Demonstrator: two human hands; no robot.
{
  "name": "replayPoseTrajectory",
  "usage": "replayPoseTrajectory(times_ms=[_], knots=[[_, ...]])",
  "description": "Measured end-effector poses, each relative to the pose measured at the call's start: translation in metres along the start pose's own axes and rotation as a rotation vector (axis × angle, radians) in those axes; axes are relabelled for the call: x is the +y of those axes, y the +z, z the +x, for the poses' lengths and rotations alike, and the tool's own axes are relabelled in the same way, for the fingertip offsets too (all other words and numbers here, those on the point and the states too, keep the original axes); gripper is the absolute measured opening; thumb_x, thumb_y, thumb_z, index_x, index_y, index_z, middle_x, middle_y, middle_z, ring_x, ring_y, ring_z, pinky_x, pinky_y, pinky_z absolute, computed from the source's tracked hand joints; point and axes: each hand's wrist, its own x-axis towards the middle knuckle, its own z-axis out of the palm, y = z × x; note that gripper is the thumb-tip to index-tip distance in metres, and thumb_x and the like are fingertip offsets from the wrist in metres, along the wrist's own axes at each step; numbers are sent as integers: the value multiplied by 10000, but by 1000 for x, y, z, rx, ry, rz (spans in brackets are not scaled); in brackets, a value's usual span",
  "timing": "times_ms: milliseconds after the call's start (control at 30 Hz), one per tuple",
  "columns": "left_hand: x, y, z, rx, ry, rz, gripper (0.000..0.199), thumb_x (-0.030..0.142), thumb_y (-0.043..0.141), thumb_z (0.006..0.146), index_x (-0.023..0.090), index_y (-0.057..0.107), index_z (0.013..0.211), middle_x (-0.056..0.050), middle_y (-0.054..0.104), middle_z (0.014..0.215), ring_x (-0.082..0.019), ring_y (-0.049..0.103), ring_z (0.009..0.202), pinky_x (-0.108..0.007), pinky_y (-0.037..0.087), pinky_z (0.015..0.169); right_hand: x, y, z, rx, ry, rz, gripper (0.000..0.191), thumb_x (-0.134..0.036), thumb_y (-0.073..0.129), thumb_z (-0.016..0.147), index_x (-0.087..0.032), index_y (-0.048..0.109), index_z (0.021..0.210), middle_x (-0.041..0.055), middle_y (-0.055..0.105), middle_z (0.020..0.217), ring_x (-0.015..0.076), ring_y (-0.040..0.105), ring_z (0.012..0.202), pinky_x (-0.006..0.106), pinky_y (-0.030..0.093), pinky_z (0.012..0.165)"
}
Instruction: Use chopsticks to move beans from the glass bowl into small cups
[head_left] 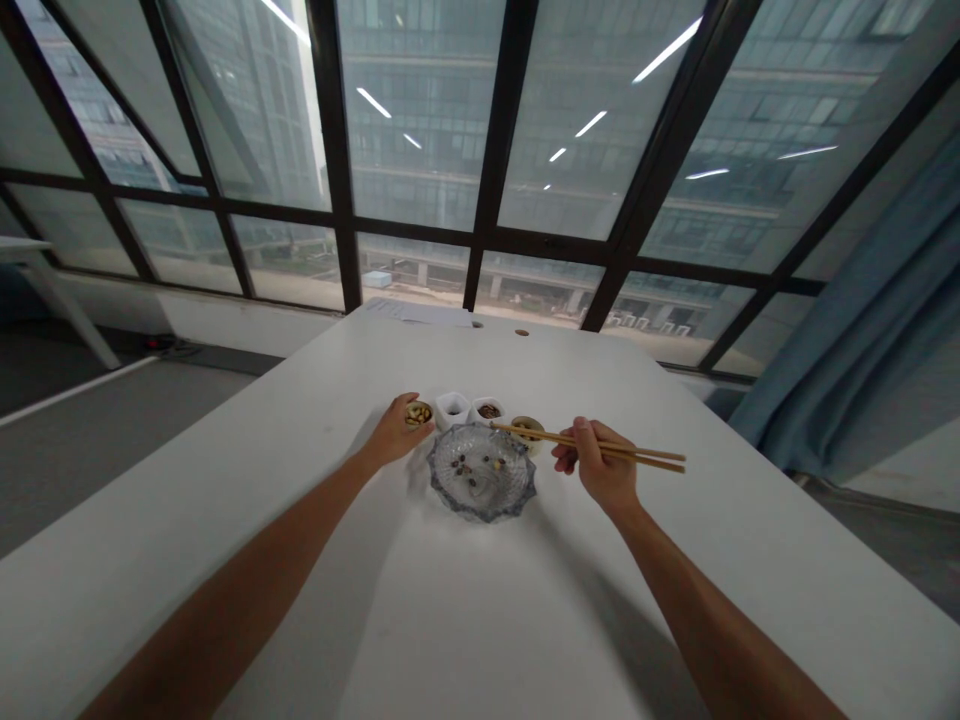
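Note:
My left hand (397,432) is closed around the side of a small cup (430,421) that holds pale and brown pieces, perhaps nuts or beans. A pair of wooden chopsticks (652,458) is gripped in my right hand (606,468). Their tips point left, above the far rim of a scalloped clear glass bowl (491,505). Several small dark pieces and a yellowish one lie in the bowl. Behind it stand two white cups, one (452,422) on the left and one (480,419) with brown contents. A yellowish cup (535,446) sits partly behind the chopsticks.
The white table (435,610) reaches toward a wall of dark-framed windows (424,130). Papers (431,314) lie at its far end, near a small round brownish spot (522,332). A blue curtain (855,330) hangs on the right, and another table (67,300) stands at left.

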Motion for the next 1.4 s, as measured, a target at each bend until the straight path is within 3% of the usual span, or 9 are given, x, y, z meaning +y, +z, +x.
replayPoseTrajectory(times_ms=[133, 300, 467, 633, 767, 900, 1100, 1233, 1400], knots=[[7, -3, 9, -53, -35, 69, 682, 477, 723, 726, 159, 494, 1284, -149, 604, 1261, -269, 615, 1149, -412, 495, 993, -5, 0, -5, -45, -12, -1, 514, -632, 605, 852, -149, 650, 681, 42, 668, 529, 122, 592, 362, 210, 447, 325], [41, 4, 29, -123, -1, 295, 733, 564, 683, 751, 174, 471, 1334, -176, 597, 1325, -325, 567, 1237, -444, 444, 1030, 5, 4, 5, 116, 135, 192, 512, -657, 674, 769, -155, 620, 681, 17, 644, 491, 113, 549, 327, 206, 411, 297], [71, 10, 43, -248, 2, 419, 743, 488, 714, 745, 180, 436, 1361, -150, 684, 1198, -322, 645, 1121, -434, 474, 971, 20, 6, 13, 231, 265, 348, 519, -651, 753, 667, -159, 591, 655, 11, 635, 471, 103, 533, 332, 194, 399, 296], [71, 7, 42, -175, 224, 306, 743, 305, 770, 708, 204, 430, 1361, -119, 617, 1306, -280, 593, 1190, -400, 461, 1022, 17, 6, 8, 231, 186, 323, 497, -637, 725, 719, -161, 590, 676, 8, 639, 481, 106, 532, 331, 202, 400, 301], [66, 4, 37, -117, 276, 219, 725, 278, 770, 710, 215, 446, 1356, -105, 578, 1352, -281, 557, 1229, -425, 437, 1066, 8, 16, 8, 215, 122, 282, 484, -639, 676, 771, -173, 583, 676, 3, 637, 490, 111, 530, 331, 217, 410, 313], [64, 4, 35, -101, 273, 177, 719, 292, 774, 707, 225, 460, 1350, -96, 593, 1328, -287, 565, 1218, -439, 442, 1061, 9, 39, 13, 146, 33, 128, 491, -657, 563, 852, -191, 595, 699, 14, 649, 524, 131, 559, 370, 240, 445, 353], [66, 4, 35, -124, 263, 202, 740, 334, 787, 701, 214, 458, 1353, -111, 611, 1313, -300, 588, 1196, -446, 456, 1039, 16, 70, 23, -279, -158, -291, 404, -590, 580, 869, -229, 675, 715, 8, 676, 583, 141, 623, 506, 223, 463, 469], [68, 4, 36, -141, 237, 213, 747, 333, 786, 702, 179, 456, 1355, -136, 640, 1270, -308, 608, 1175, -443, 463, 1025, 12, 66, 23, -245, -170, -332, 404, -570, 542, 896, -221, 688, 753, 15, 684, 604, 150, 619, 526, 231, 452, 470], [64, 6, 39, -149, 191, 221, 735, 402, 785, 706, 189, 476, 1338, -122, 693, 1165, -295, 658, 1090, -414, 499, 961, 2, 45, 13, -232, -135, -294, 449, -581, 521, 912, -203, 656, 712, 14, 637, 540, 144, 585, 467, 236, 440, 437]])
